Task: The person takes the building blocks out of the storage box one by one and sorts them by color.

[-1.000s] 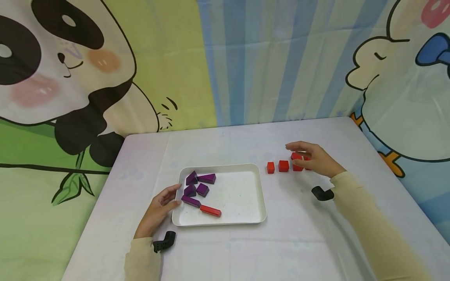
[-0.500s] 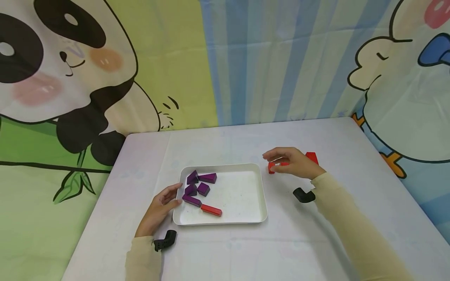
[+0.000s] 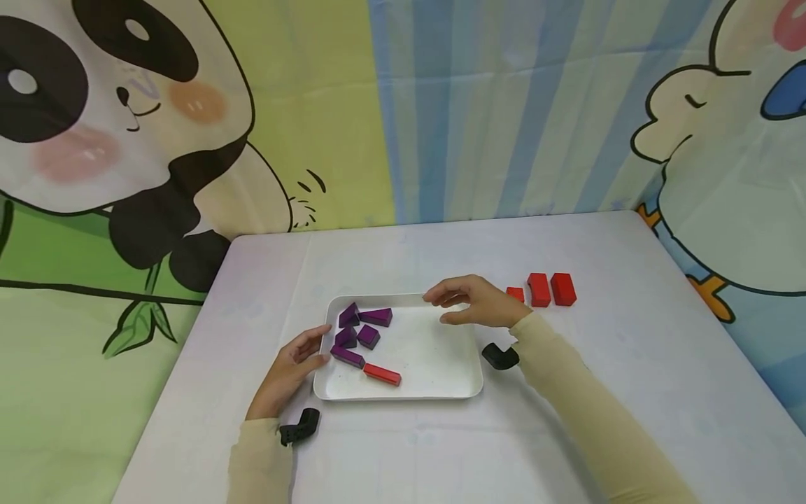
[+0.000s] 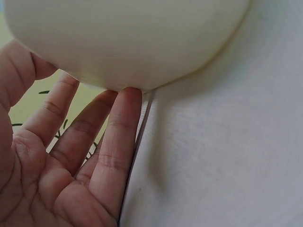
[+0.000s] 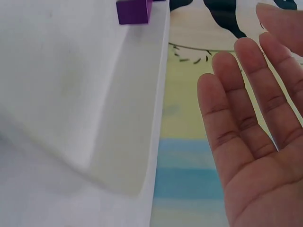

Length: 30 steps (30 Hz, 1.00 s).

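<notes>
Right hand (image 3: 477, 302), loosely spread, hangs at the white tray's (image 3: 434, 371) two o'clock corner; left hand (image 3: 285, 369), spread too, touches its nine o'clock edge near purple blocks (image 3: 368, 337).

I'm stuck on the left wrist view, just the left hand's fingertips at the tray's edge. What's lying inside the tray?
Observer: In the head view, the tray holds five purple blocks and one red block.
Operator: My view doesn't show the right hand. Is it carrying anything?
Observer: Nothing that I see. The right wrist view shows the right hand with its fingers extended and its palm bare.
Operator: Any blocks left outside the tray?
Observer: Yes, three red blocks show on the table, to the right of the tray in the head view. The hand could be hiding more.
</notes>
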Each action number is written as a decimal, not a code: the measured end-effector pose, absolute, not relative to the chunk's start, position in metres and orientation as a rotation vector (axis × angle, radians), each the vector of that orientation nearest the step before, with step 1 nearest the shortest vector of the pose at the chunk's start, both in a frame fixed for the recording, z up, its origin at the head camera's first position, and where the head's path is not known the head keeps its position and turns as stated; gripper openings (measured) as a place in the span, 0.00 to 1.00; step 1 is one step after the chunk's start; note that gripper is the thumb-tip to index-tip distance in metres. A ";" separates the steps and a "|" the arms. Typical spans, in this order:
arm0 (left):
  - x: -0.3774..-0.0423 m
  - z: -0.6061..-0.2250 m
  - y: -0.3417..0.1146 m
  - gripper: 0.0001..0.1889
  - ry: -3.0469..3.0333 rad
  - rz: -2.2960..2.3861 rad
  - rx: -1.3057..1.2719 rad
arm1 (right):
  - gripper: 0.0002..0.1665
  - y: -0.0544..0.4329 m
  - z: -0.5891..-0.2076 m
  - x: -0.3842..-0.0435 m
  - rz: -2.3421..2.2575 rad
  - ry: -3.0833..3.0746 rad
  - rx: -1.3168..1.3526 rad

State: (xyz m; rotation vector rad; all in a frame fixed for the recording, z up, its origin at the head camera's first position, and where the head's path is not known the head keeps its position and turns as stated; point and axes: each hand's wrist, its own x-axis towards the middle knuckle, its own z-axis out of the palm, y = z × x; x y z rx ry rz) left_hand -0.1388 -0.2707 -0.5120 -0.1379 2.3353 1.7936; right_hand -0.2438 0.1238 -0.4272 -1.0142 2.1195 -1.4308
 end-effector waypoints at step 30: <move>-0.140 -0.514 -0.269 0.32 2.330 1.837 -0.122 | 0.40 0.034 -0.453 -0.228 -0.920 1.864 -1.100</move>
